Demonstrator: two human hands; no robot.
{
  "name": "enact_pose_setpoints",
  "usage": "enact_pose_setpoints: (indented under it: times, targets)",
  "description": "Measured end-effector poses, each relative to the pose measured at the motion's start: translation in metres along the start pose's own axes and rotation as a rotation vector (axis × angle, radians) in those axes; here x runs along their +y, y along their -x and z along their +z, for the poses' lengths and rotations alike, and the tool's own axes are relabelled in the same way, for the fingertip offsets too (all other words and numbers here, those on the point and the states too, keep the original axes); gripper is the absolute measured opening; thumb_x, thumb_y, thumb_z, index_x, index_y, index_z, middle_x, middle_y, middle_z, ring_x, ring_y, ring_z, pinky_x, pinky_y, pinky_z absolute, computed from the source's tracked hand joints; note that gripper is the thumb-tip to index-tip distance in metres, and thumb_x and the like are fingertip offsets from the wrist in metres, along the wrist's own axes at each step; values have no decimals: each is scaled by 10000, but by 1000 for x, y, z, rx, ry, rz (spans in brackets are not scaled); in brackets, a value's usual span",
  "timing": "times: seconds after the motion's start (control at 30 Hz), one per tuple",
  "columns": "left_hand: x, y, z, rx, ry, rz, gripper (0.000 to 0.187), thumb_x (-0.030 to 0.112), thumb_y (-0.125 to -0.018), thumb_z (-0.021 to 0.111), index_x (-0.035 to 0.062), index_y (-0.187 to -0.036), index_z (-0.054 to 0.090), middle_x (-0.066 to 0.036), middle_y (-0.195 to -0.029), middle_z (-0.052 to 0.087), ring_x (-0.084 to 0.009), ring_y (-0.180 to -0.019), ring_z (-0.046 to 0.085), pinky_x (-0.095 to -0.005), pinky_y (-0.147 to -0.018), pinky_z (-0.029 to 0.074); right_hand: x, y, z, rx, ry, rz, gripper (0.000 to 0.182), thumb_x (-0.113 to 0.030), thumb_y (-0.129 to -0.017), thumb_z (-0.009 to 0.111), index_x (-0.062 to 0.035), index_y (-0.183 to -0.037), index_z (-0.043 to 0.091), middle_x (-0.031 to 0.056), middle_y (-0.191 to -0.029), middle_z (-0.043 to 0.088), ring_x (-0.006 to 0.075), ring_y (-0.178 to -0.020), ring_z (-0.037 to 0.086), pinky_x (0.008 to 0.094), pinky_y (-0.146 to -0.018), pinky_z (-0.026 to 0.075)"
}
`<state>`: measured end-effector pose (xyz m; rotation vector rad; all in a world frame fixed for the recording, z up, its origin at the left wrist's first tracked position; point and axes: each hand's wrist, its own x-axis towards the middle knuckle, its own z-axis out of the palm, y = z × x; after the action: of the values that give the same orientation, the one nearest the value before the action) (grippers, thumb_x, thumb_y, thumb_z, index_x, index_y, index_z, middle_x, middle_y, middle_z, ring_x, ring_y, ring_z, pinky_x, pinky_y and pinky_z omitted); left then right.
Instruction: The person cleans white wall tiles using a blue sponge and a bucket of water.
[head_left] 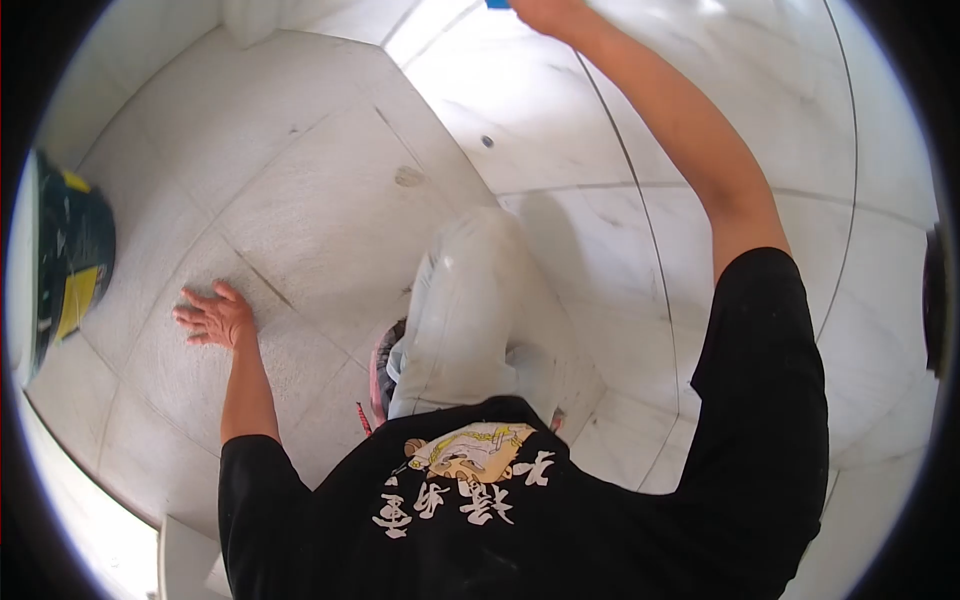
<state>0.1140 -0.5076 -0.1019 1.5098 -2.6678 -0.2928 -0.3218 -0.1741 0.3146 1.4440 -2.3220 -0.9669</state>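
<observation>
With its fingers spread, my left hand is over the dusty light floor tiles, near a joint between them. Nothing is in it. My right arm reaches up along the white marbled wall tiles. At the top edge of the view, my right hand is closed on a small blue object. Most of that object is cut off by the frame, so its kind does not show. Between my arms, a bent knee in pale trousers rests close to where floor and wall meet.
A dark green bucket with yellow label patches stands at the far left. A small dark round spot shows on the wall. Dark joint lines run across the wall tiles. At the right edge is a dark object, partly cut off.
</observation>
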Motion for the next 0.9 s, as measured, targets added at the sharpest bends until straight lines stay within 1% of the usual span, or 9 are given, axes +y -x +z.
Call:
enact_pose_setpoints:
  times: [0.13, 0.23, 0.3, 0.37, 0.43, 0.53, 0.6, 0.73, 0.9]
  targets:
    - [-8, 2, 12, 53, 21, 28, 808, 565, -982, 380, 158, -1607, 71, -254, -1649, -6, -418, -1534, 15, -668, -1175, 28, -46, 200, 22, -80, -243, 36, 42, -95, -828, 598, -93, -832, 640, 108, -817, 609, 314, -826, 625, 463, -703, 483]
    - [-16, 2, 11, 95, 7, 42, 802, 584, -980, 368, 166, -1609, 95, -268, -1644, 44, -417, -1533, 43, -678, -1171, 48, -122, 385, -3, -257, -399, 294, 239, -45, -753, 647, -107, -968, 729, 90, -1080, 680, 284, -1014, 597, 428, -864, 481]
    - [0, 1, 14, 111, -4, 56, 800, 596, -982, 351, 165, -1609, 107, -272, -1642, 61, -413, -1534, 50, -682, -1169, 57, -152, 425, -47, -224, -566, 598, 371, 79, -673, 655, -73, -1004, 724, 105, -1154, 669, 301, -1052, 605, 414, -921, 494]
    - [-2, 2, 10, 68, -86, -4, 797, 619, -984, 310, 157, -1608, 133, -269, -1643, 78, -400, -1537, 63, -689, -1166, 72, -158, 417, -78, 165, -479, 968, 378, 97, -715, 636, -67, -1047, 711, 117, -1156, 666, 318, -1085, 603, 416, -954, 493]
    - [3, 4, 7, 82, -120, 6, 798, 629, -983, 295, 157, -1608, 139, -264, -1645, 72, -393, -1539, 61, -691, -1164, 76, -122, 396, -101, 476, -221, 1106, 405, 66, -773, 642, -40, -1163, 669, 144, -1140, 649, 314, -1095, 598, 401, -951, 490]
    - [-10, -3, 21, 91, -128, 2, 800, 641, -976, 286, 161, -1605, 165, -260, -1645, 92, -386, -1540, 64, -687, -1164, 88, -89, 362, -103, 784, 62, 1315, 429, 5, -760, 738, -49, -1180, 666, 117, -984, 610, 285, -904, 572, 377, -803, 494]
    - [-11, -3, 27, 101, -73, -35, 800, 649, -967, 287, 171, -1601, 193, -253, -1642, 122, -384, -1538, 87, -678, -1165, 93, -102, 358, -65, 703, 126, 1401, 357, -42, -764, 789, -70, -1109, 705, 88, -943, 618, 244, -873, 594, 351, -772, 505]
    - [-20, -8, 39, 158, -90, -16, 800, 674, -956, 273, 189, -1591, 230, -241, -1636, 161, -385, -1529, 133, -690, -1148, 131, -181, 318, 27, 787, -197, 1421, 254, 14, -756, 728, -64, -996, 759, 91, -858, 559, 250, -759, 562, 350, -665, 488]
    - [-16, -3, 27, 93, -82, -7, 810, 673, -968, 269, 167, -1595, 181, -263, -1638, 105, -388, -1535, 92, -678, -1160, 117, -270, 284, 121, 672, -373, 1552, 248, 9, -767, 717, -83, -993, 759, 84, -852, 554, 239, -751, 568, 349, -657, 496]
